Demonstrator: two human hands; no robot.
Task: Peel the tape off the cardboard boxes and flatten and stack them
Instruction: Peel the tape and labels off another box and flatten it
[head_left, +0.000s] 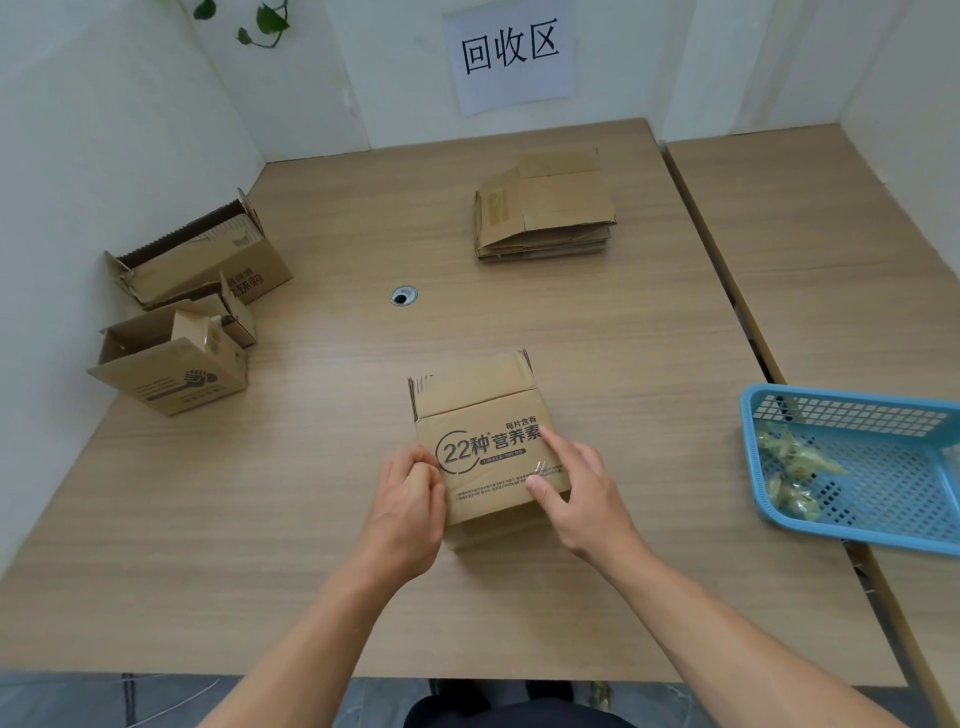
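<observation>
The printed cardboard box (483, 410) stood on the counter (623, 338) between the two hands, touching both. The left hand (410, 514) had its fingers curled tight and pinched at the box's left edge; whether tape was caught in that pinch was too small to tell. The right hand (582, 493) lay against the box's right edge, index finger straight along the printed face and thumb pressed flat just below a shiny strip of clear tape (543, 466), gripping nothing.

Well ahead of the right hand lay a stack of flattened boxes (545, 208). Far out to the left of the left hand sat two opened cardboard boxes (208, 260), one in front of the other, their flaps up. To the right of the right hand, well apart, a blue plastic basket (883, 525) held crumpled wads of tape (795, 462).
</observation>
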